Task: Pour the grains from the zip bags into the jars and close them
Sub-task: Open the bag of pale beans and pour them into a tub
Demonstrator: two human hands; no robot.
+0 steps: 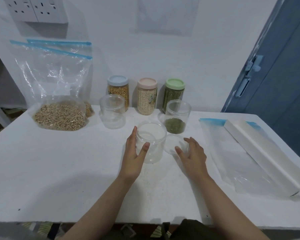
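Observation:
An empty clear jar (152, 144) stands open at the middle of the white table (59, 170). My left hand (133, 156) holds its left side, thumb on the front wall. Just right of it lies a clear lid (173, 144), and my right hand (192, 155) holds its near right edge between thumb and fingers. A zip bag of beige grains (59, 113) leans on the wall at the back left, with a second bag (89, 108) behind it. Another empty open jar (113, 113) and an open jar with some green grains (177, 118) stand behind.
Three closed full jars line the wall: blue lid (118, 90), pink lid (147, 96), green lid (174, 92). Flat empty zip bags (232, 153) lie at the right under a long white box (260, 153). A blue door (275, 75) is at the right.

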